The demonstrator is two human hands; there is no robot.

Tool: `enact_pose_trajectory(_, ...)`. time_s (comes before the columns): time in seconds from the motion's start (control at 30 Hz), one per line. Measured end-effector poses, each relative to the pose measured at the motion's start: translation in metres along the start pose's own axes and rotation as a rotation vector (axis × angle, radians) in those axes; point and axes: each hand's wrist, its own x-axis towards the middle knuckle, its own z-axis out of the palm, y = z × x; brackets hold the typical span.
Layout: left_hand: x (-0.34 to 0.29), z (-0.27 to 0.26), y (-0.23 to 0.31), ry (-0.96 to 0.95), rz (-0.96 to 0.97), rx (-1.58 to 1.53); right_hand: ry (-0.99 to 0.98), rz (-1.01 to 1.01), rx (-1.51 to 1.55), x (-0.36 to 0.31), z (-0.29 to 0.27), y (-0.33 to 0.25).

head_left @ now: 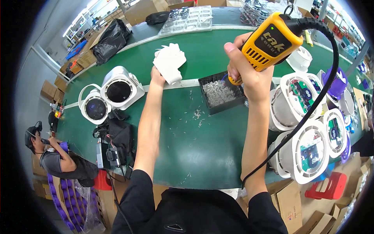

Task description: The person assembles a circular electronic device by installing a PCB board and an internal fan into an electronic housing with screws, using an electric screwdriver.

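Observation:
A yellow electric screwdriver (260, 58) with a black cable is gripped in my right hand (253, 80), fingers wrapped round its body. Its lower end points down over a black bin (226, 107) that holds many small silver screws (217, 92); my hand hides part of the bin, and I cannot tell whether the tip touches the screws. Further left, my left hand (157, 76) holds a white plastic part (170, 61) of irregular shape above the far part of the green bench (187, 144). The fingers beneath that part are mostly hidden.
White housings with exposed circuit boards (310, 155) crowd the right side, crossed by the black cable (311, 113). Two white units with dark round faces (118, 91) stand at left, near a black bag (120, 132). Loose screws (198, 114) lie mid-bench. Another person (64, 158) sits at far left.

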Motion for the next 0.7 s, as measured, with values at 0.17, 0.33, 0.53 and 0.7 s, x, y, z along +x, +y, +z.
enact_pose_trajectory(0.17, -0.01, 0.042, -0.039, 0.562, 0.129, 0.766, 0.031, 0.033, -0.065, 0.002, -0.021, 0.004)
enact_pose_trajectory(0.33, -0.055, 0.034, 0.01, 0.579, 0.525, 1.947, 0.014, 0.025, -0.012, 0.002, -0.006, 0.001)
enact_pose_trajectory(0.53, -0.072, 0.093, 0.0, -0.216, 0.381, 1.692, 0.0, 0.024, -0.039, 0.002, -0.012, 0.004)
enact_pose_trajectory(0.7, -0.099, 0.128, 0.014, -0.611, 0.215, 2.192, -0.01, -0.007, -0.033, 0.002, -0.01, 0.007)
